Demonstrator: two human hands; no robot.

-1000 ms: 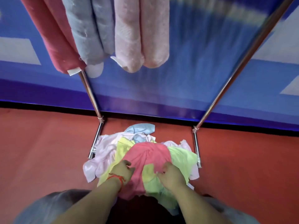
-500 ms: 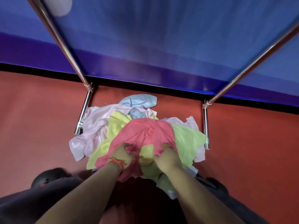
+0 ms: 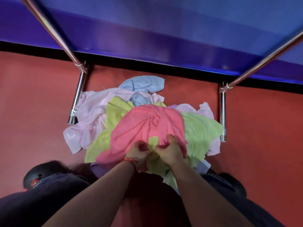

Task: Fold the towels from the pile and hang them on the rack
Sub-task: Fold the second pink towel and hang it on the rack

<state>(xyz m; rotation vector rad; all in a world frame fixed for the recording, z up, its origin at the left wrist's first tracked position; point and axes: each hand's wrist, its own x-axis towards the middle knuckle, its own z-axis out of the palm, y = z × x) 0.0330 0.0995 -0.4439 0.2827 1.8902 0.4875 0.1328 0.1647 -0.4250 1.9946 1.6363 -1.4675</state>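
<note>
Head view looks straight down on two hands meeting at the near hem of the pink towel [image 3: 144, 128]: fingers [image 3: 170, 141] of the right hand [image 3: 169, 153] are curled over the hem and bunch the cloth, and the left hand [image 3: 139, 153], a red string at its wrist, pinches the same hem just beside it, knuckles nearly touching. That pink towel lies on top of the pile [image 3: 201, 128], its middle twisted into a knot of folds, its near edge lifted off a yellow-green towel [image 3: 114, 115] that spreads out to both sides beneath. Further out, a pale pink towel [image 3: 91, 115] spills left against the left foot of the rack [image 3: 77, 99], and a light blue towel [image 3: 142, 84] sits at the far edge of the heap. Both chrome feet of the rack flank the pile closely, left and right, with slanted rails rising away overhead. Red floor [image 3: 32, 104] lies open to either side of the rack. Behind runs a blue wall [image 3: 164, 30] with a black strip at its base. Dark shoes show at the bottom corners, close to the near edge of the pile.
</note>
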